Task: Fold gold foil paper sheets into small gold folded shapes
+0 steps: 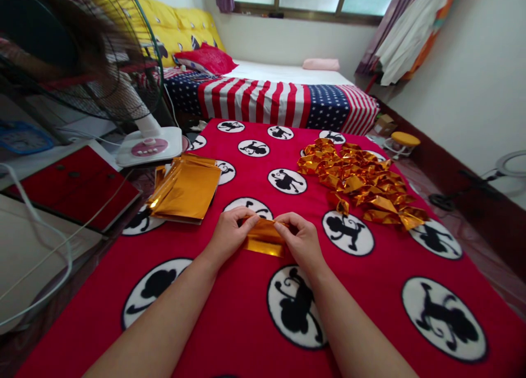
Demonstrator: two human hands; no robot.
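A folded sheet of gold foil paper (263, 241) lies on the red monkey-print blanket (246, 323) between both hands. My left hand (230, 233) pinches its left edge and my right hand (302, 238) pinches its right edge. A stack of flat gold foil sheets (187, 190) sits to the left, beyond my left hand. A heap of folded gold foil pieces (361, 181) lies to the right, beyond my right hand.
An electric fan (82, 49) with a white base (150, 146) stands at the left. A red flat box (74, 186) lies beside it. A bed with a stars-and-stripes cover (279, 98) is at the back. A yellow-lidded container (405, 141) sits on the floor at the right.
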